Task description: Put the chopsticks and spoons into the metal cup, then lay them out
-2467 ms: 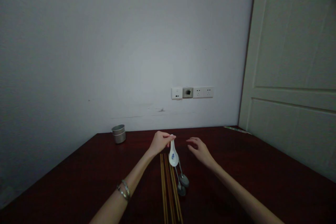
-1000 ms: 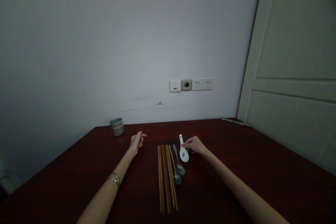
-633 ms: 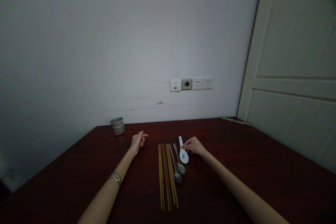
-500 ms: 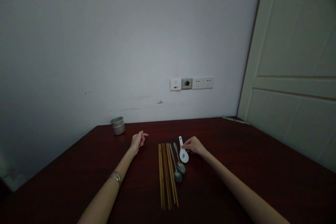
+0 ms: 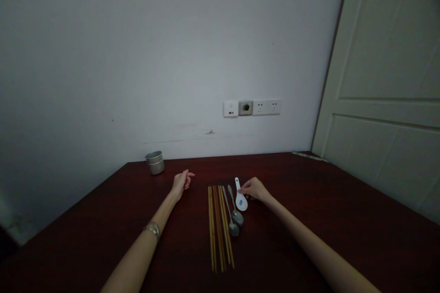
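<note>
On the dark red table [image 5: 309,219] lie several wooden chopsticks [image 5: 218,226] in a row, two metal spoons [image 5: 234,217] beside them, and a white ceramic spoon with a blue mark [image 5: 240,196] to the right. My right hand [image 5: 253,189] rests at the white spoon, its fingertips pinched on the handle. My left hand [image 5: 181,180] lies on the table left of the chopsticks, fingers loosely curled, holding nothing. A bracelet sits on my left wrist.
A small metal cup [image 5: 155,162] stands at the back left by the wall. Wall sockets [image 5: 252,107] are above the table. A pale door [image 5: 388,100] is at the right. A thin strip [image 5: 309,156] lies at the table's far right corner.
The white spoon went from hanging in my left hand to lying on the table under my right fingers. My left hand withdrew to the left. In the last second almost nothing moved.
</note>
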`<state>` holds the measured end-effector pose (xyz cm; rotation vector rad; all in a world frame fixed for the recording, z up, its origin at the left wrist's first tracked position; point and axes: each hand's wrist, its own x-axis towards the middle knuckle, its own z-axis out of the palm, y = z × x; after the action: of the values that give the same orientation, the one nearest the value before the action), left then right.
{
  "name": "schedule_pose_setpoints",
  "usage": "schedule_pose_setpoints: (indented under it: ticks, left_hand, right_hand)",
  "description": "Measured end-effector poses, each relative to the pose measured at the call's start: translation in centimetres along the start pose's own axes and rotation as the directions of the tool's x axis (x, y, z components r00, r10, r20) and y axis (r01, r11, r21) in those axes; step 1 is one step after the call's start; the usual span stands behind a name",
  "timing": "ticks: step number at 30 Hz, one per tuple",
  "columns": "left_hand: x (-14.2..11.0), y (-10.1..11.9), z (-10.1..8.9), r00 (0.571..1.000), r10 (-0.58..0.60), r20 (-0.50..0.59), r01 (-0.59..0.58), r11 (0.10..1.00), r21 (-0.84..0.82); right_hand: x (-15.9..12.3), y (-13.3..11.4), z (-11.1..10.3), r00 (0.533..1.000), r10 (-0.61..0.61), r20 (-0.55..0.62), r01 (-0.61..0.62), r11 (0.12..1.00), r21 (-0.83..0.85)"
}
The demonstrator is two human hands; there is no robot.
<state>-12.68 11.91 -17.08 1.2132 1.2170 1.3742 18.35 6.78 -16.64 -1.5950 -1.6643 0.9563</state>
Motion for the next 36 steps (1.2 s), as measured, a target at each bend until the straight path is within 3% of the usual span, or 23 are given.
schedule_pose_setpoints:
  ticks: [22, 29, 36]
  left_hand:
    - [0.4, -0.6, -0.3, 1.000, -0.002, -0.001, 0.002, 0.999, -0.050]
    - [0.4, -0.7, -0.3, 1.000, 0.010, 0.003, -0.010, 0.997, -0.072]
    - [0.2, -0.3, -0.2, 1.000, -0.012, -0.010, 0.011, 0.997, -0.082]
  right_hand:
    - [-0.2, -0.2, 0.0, 0.999, 0.014, 0.036, -0.014, 1.000, -0.004]
    - [-0.2, 0.1, -0.9, 0.994, 0.033, 0.106, -0.052, 0.983, 0.176]
    - [0.2, 2.2, -2.7, 0.992, 0.058, -0.114, -0.013, 0.933, 0.360]
